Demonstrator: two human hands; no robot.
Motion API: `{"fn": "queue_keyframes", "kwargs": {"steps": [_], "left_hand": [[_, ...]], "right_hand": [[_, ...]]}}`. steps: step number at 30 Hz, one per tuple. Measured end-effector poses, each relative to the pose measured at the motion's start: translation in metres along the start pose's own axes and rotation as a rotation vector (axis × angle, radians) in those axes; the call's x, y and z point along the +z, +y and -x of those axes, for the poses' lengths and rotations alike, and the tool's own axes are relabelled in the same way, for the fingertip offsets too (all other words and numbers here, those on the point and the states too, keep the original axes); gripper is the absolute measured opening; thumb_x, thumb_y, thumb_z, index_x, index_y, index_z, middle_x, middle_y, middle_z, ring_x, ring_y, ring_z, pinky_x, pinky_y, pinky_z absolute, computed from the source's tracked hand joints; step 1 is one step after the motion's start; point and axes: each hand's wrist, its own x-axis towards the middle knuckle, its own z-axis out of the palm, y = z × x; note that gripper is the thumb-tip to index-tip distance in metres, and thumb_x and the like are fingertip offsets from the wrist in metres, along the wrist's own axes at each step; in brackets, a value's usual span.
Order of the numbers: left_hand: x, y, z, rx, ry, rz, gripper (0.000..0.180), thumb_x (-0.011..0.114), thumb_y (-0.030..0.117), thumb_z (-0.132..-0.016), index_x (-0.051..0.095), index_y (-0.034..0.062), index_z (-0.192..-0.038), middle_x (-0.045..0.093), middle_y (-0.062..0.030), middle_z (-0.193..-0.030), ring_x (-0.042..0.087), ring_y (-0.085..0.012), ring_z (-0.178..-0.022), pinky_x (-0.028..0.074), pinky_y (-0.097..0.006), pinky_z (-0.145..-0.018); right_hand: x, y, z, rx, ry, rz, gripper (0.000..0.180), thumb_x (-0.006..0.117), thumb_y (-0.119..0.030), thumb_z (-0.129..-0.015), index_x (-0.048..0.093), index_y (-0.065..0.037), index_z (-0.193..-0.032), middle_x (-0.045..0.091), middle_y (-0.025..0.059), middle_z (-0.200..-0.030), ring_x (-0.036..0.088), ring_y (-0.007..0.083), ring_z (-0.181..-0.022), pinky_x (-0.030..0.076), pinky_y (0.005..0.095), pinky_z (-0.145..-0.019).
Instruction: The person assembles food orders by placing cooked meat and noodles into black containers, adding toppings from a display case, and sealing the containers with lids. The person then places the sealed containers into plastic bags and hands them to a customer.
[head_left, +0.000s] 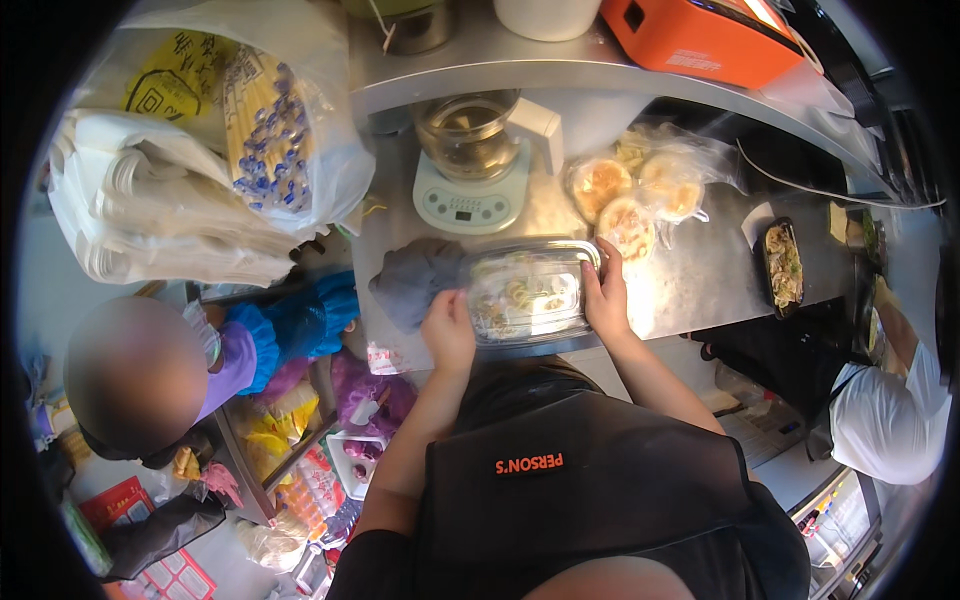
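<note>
Between my hands, at the counter's front edge, is a takeaway container (530, 293) with a clear lid and food showing through it. My left hand (449, 328) grips its left end, fingers curled at the rim. My right hand (607, 292) holds the right end, the thumb along the lid's edge and the fingers at the far corner. Just left of the container lies a crumpled dark grey cloth (405, 285). Round flatbreads (626, 228), some in clear plastic bags, rest beyond my right hand.
A glass kettle (470, 140) stands on a pale green base (473, 205). Overhead runs a metal shelf (570, 75) with an orange machine (690, 40). Bagged chopsticks (265, 140) hang left. Another food tray (783, 265) sits right. One person (230, 350) is at left, another (890, 420) at right.
</note>
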Motion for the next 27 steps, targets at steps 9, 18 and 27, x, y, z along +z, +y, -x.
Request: {"fn": "queue_keyframes", "kwargs": {"steps": [9,18,27], "left_hand": [[0.008,0.026,0.005,-0.021,-0.021,-0.169,0.022,0.050,0.009,-0.089,0.058,0.0035,-0.108,0.060,-0.0181,-0.095,0.058,-0.0301,-0.084,0.045,-0.037,-0.075],[0.006,0.048,-0.004,0.586,-0.367,-0.304,0.070,0.061,0.021,-0.075,0.033,-0.0021,-0.135,0.036,-0.0227,-0.137,0.030,-0.0393,-0.130,0.026,-0.047,-0.107],[-0.005,0.070,-0.009,0.688,-0.506,-0.546,0.080,0.068,0.033,-0.071,0.034,-0.0022,-0.135,0.027,-0.0253,-0.141,0.020,-0.0394,-0.135,0.017,-0.050,-0.109]], "right_hand": [[-0.009,-0.005,-0.010,-0.024,-0.074,0.022,0.037,0.053,-0.005,-0.089,0.048,-0.001,-0.126,0.056,0.0142,-0.120,0.053,0.0210,-0.111,0.038,0.0284,-0.096],[-0.029,-0.027,-0.006,-0.522,-0.246,0.669,0.079,0.068,-0.047,-0.071,0.041,-0.004,-0.132,0.029,0.0243,-0.140,0.028,0.0422,-0.129,0.022,0.0501,-0.106],[-0.011,-0.090,0.002,-0.528,-0.670,1.300,0.118,0.065,-0.069,-0.059,0.019,0.000,-0.142,0.022,0.0323,-0.141,0.018,0.0446,-0.134,0.014,0.0606,-0.105]]}}
